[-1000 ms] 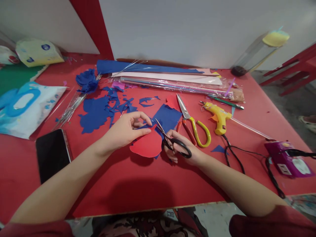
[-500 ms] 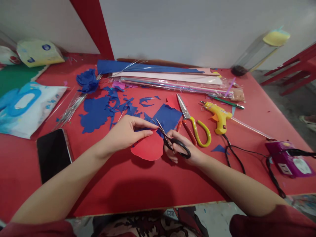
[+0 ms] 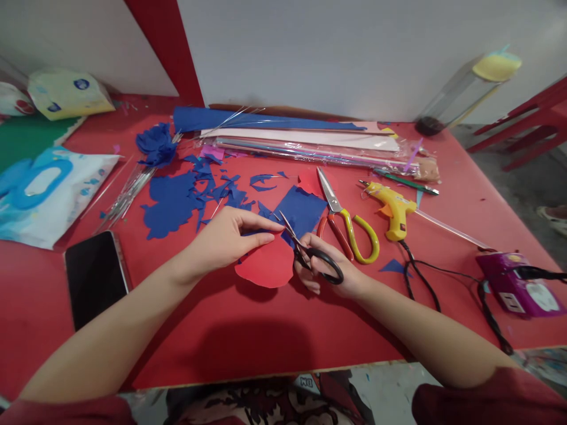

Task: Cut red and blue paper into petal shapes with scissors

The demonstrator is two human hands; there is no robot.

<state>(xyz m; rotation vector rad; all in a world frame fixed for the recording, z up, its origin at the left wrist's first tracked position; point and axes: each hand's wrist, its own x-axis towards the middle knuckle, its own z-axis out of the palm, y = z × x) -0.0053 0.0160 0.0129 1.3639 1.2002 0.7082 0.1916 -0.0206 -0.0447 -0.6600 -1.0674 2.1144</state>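
The left hand (image 3: 225, 239) is now pinching rounded red paper (image 3: 266, 268) nearer the black-handled metal scissors (image 3: 302, 249) — seemingly steadier — the right hand (image 3: 351, 275) is gripping.

From here the left hand (image 3: 230, 237) hides part of the red paper (image 3: 266, 267) from me, and its forearm (image 3: 133, 313) covers a corner of the phone (image 3: 94, 276). My view cuts off the wipes pack (image 3: 48, 221) at left and the stool (image 3: 543, 123) at right.

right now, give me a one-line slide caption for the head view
Left hand pinches a red piece while the right hand holds black-handled scissors beside it over a red table.
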